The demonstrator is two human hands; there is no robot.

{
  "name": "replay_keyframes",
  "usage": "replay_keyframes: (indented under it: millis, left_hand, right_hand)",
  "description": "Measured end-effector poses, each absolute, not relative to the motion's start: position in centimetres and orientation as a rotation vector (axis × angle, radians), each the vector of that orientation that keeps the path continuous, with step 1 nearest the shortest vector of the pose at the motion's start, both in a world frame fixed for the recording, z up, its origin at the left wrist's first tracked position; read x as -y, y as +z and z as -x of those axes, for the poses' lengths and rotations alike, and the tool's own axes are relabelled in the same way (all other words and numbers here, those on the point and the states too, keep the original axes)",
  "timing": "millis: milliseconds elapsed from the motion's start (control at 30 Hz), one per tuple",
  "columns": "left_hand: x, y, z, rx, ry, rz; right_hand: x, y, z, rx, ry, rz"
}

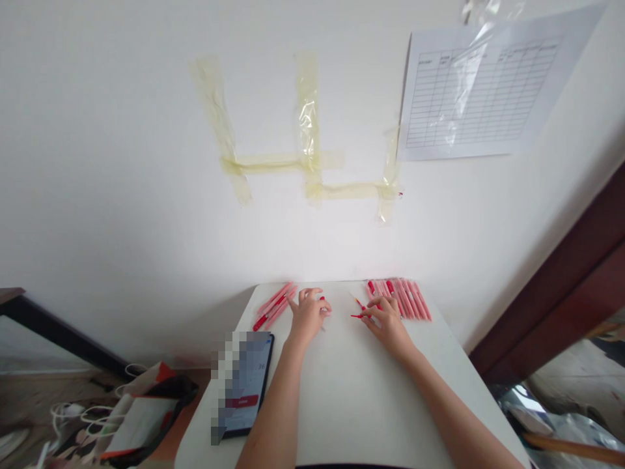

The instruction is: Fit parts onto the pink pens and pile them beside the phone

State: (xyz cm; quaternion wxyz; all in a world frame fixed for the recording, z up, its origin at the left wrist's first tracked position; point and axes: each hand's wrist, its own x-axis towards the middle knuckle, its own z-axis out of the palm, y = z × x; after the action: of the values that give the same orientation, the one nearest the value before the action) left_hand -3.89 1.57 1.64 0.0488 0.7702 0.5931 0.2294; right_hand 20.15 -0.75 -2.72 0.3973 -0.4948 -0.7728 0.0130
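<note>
On the white table, my left hand [308, 316] is closed, fingers curled round a pen part with a red end [322, 299]; most of it is hidden by the fingers. My right hand [387, 318] pinches a thin red pen piece [357, 316] between thumb and fingertips. Just above that, a second slim piece [360, 304], red with a pale pointed tip, sticks out by the fingers; whether it is gripped too is unclear. Several pink pens [278, 303] lie slanted left of my left hand. Beyond my right hand, a row of pink pens [413, 299] lies side by side, some with red ends.
A phone [247, 384] with a lit screen lies at the table's [356, 404] left edge. The wall behind carries yellowish tape strips [307, 117] and a taped paper chart [481, 91]. Bags and white cables [92, 413] are on the floor at left; dark red wood [551, 293] stands at right.
</note>
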Motion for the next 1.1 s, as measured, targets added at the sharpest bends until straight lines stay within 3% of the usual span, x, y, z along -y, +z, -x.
replay_keyframes:
  millis: [667, 1100]
  left_hand:
    - [-2.2, 1.7, 6.4, -1.570, 0.366, -2.355]
    - [-1.8, 1.0, 3.3, -1.477, 0.670, -2.348]
  right_hand:
    - [0.6, -2.8, -20.3, 1.943, 0.036, 1.222]
    - [0.9, -2.5, -20.0, 1.934, 0.036, 1.176]
